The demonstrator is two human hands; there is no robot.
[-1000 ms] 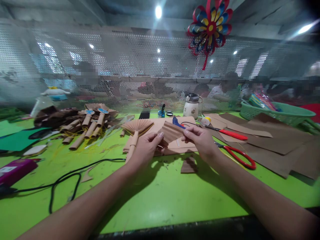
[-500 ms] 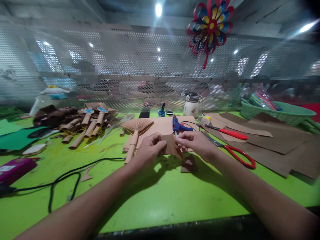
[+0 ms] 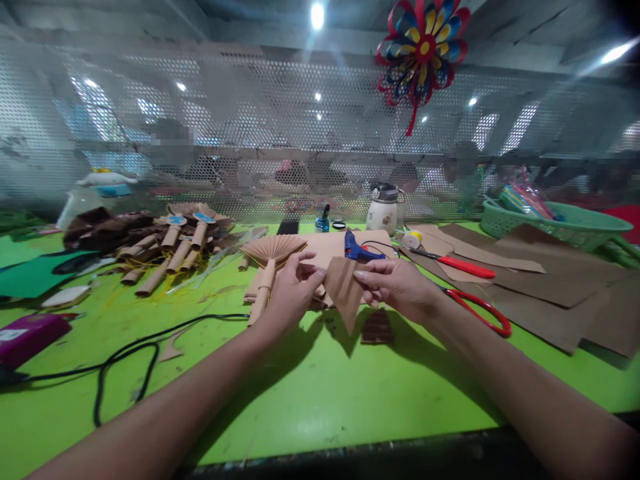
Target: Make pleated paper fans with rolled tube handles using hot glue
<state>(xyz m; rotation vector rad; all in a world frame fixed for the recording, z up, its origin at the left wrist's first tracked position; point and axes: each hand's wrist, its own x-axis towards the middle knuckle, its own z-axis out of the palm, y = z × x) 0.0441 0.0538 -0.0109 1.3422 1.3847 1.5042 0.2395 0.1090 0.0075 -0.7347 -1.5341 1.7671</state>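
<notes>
Between my two hands, above the green table (image 3: 320, 413), is a piece of brown creased paper (image 3: 344, 288), one corner pointing down. My right hand (image 3: 397, 287) pinches its right edge, thumb in front. At its left edge, my left hand (image 3: 295, 290) holds it near the thumb tip, with the index finger raised. A smaller folded brown paper piece (image 3: 377, 327) lies below my right hand. Just behind the paper rests a blue glue gun (image 3: 361, 248). Beside my left hand lies a pleated paper fan with a rolled handle (image 3: 270, 267), partly covered by the hand.
Red-handled scissors (image 3: 480, 310), another red-handled tool (image 3: 465, 267) and brown sheets (image 3: 545, 273) lie right. A green basket (image 3: 575, 223) and a white flask (image 3: 384, 210) stand behind. Paper rolls (image 3: 173, 257), a black cable (image 3: 145, 347) and a purple box (image 3: 35, 340) are left.
The brown paper has turned so its creased face shows and a corner points down. My left index finger has lifted away from the thumb.
</notes>
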